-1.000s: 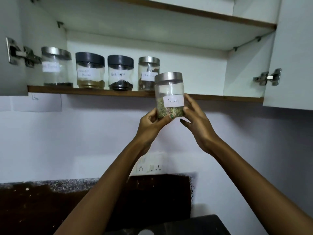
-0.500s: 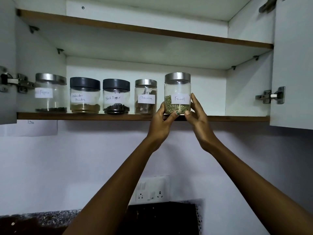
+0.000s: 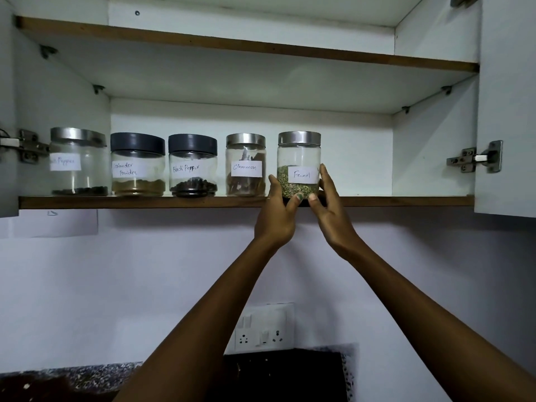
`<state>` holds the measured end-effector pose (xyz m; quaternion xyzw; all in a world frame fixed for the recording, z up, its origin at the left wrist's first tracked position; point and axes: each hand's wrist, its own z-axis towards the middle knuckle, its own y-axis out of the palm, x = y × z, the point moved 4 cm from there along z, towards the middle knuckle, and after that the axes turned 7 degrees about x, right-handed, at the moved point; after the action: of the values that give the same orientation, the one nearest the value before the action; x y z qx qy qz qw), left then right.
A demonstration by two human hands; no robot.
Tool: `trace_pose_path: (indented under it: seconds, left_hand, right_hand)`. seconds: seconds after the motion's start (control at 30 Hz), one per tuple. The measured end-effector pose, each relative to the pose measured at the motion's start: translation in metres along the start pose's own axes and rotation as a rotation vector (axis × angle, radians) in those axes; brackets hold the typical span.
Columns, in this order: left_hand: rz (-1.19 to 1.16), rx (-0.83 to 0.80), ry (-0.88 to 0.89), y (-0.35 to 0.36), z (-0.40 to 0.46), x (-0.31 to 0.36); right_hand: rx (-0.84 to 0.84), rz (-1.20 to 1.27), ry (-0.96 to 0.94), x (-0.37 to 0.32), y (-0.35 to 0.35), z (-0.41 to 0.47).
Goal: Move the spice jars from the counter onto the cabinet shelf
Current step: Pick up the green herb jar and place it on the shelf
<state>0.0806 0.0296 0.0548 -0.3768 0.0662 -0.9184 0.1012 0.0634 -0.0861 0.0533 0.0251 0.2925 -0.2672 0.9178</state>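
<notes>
Head view: fennel jar held at the shelf edge

Both hands grip the clear glass jar with a steel lid and "Fennel" label [image 3: 299,165] low on its sides. The left hand [image 3: 277,217] wraps its fingers round the jar's left, thumb at the base; the right hand [image 3: 329,211] clasps the right. The jar's base meets the front edge of the brown-edged white cabinet shelf [image 3: 406,201], just beside the steel-lidded cinnamon jar [image 3: 246,164].

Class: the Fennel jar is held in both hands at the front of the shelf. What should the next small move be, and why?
Probably slide the Fennel jar a little further back, then let go. The left hand and right hand grip its base right at the shelf front edge, beside the Cinnamon jar.
</notes>
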Motion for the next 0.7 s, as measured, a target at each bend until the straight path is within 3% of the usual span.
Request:
trace_pose_path:
  seconds: [0.23,0.47,0.7]
  left_hand:
    - [0.376,0.177,-0.023,0.002,-0.003,0.004]
    - [0.433,-0.009,0.114,0.014,-0.022,-0.002]
    - [0.567,-0.02,0.139,0.012,-0.026,-0.005]
  right_hand:
    - [-0.011,-0.291,0.018,0.0,0.009,0.008]
    - [0.039,-0.395,0.007,0.002,0.012,0.005]
    - [0.11,-0.468,0.013,0.006,0.017,0.007]
